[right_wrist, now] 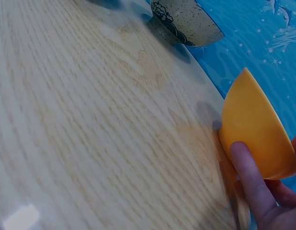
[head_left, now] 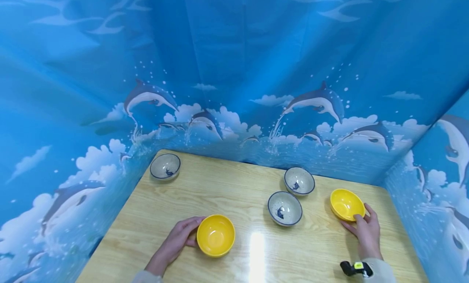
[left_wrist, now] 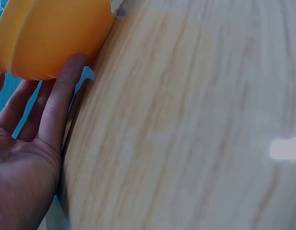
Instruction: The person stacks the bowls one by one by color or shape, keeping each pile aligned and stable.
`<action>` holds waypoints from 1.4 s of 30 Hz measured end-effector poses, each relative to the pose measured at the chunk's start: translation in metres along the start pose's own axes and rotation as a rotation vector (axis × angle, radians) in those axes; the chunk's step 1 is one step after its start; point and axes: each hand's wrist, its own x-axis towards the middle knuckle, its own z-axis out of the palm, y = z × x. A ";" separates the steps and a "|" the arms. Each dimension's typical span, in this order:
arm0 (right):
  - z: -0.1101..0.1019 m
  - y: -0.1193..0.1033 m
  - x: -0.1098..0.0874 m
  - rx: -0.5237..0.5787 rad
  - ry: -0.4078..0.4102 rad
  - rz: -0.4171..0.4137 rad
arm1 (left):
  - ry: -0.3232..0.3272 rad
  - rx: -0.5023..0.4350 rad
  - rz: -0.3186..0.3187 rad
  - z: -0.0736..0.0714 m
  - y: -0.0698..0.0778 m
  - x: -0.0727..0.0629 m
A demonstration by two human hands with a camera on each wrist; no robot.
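On the near left of the table, my left hand holds a yellow bowl by its left side. Fingers lie against the bowl's outer wall in the left wrist view; only a bit of the thumb shows at the edge. Over on the right, my right hand grips a second yellow bowl at its near right rim. One finger presses on that bowl's outside in the right wrist view, with the others partly hidden behind it. Both bowls face up.
Two speckled grey bowls with blue rims, one farther back and one nearer, stand close together right of centre. A third grey bowl is at the far left corner of the wooden table. A blue dolphin curtain encloses the table.
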 end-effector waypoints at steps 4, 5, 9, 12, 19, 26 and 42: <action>0.001 0.000 0.000 0.010 0.011 0.003 | -0.004 0.001 0.002 0.000 0.000 0.000; 0.001 0.000 0.000 0.011 0.016 0.005 | -0.004 0.001 0.002 0.000 0.000 0.000; 0.001 -0.001 0.001 0.016 0.042 0.023 | -0.004 0.000 -0.001 0.000 0.001 -0.001; 0.000 -0.003 0.000 0.006 0.058 0.037 | -0.002 0.000 -0.004 0.000 0.001 -0.001; -0.003 -0.008 -0.005 -0.006 0.065 0.034 | 0.004 0.001 -0.004 0.000 0.001 -0.001; -0.005 -0.015 -0.012 0.009 0.045 0.006 | 0.010 0.003 0.001 0.001 0.001 0.000; -0.004 -0.033 -0.028 0.035 0.015 -0.028 | 0.001 -0.003 0.002 0.000 0.000 0.000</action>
